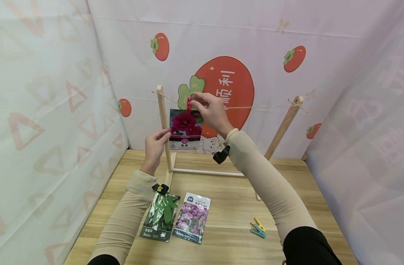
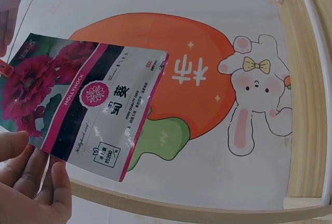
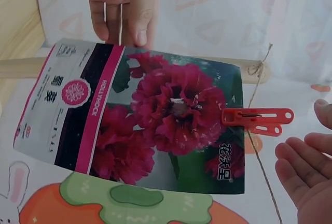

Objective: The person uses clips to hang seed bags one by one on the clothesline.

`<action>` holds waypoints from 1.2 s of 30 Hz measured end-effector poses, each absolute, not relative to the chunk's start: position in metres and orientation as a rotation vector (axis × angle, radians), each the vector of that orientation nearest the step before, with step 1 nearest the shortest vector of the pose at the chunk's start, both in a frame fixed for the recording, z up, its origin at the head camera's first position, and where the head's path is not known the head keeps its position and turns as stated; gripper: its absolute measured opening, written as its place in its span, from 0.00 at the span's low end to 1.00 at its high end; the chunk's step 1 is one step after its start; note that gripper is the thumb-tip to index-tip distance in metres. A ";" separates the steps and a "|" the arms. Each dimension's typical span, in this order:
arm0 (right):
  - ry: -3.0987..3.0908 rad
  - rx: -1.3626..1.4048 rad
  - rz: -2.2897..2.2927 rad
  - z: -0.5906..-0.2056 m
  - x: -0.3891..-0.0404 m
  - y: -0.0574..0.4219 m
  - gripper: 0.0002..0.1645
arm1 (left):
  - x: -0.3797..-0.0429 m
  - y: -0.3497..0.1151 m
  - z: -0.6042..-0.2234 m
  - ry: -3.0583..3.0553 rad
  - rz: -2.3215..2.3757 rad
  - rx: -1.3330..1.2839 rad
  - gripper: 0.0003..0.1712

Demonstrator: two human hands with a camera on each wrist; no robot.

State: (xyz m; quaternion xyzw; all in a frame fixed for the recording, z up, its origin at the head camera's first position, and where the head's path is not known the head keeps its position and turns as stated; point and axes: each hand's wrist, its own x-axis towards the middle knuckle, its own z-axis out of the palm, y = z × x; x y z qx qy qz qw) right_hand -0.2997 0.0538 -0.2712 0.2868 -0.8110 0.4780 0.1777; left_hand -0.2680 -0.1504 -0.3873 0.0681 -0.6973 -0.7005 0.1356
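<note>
— What could slip here?
— The hollyhock seed packet [image 1: 185, 129] hangs on the string [image 1: 261, 107] by one red clip [image 1: 188, 104]; a tug from the left hand [image 1: 155, 145], pinching its lower edge, might pull it free.
— And the right hand [image 1: 210, 110]?
— Fingers apparently relaxed, just off the clip.

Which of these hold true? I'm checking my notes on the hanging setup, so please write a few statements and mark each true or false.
1. A red clothespin clips the hollyhock seed packet to the string. True.
2. The left hand holds the packet's lower edge. True.
3. Three seed packets lie on the table. False: two lie there, a green one and a purple one.
4. The spare clothespins on the table are red. False: they are yellow and teal.
5. The right hand rests on the table. False: it is raised at the string.
</note>
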 end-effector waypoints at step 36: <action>-2.266 0.791 1.540 -0.331 -0.261 0.102 0.23 | -0.246 -0.158 -0.404 -2.054 -1.963 0.006 0.22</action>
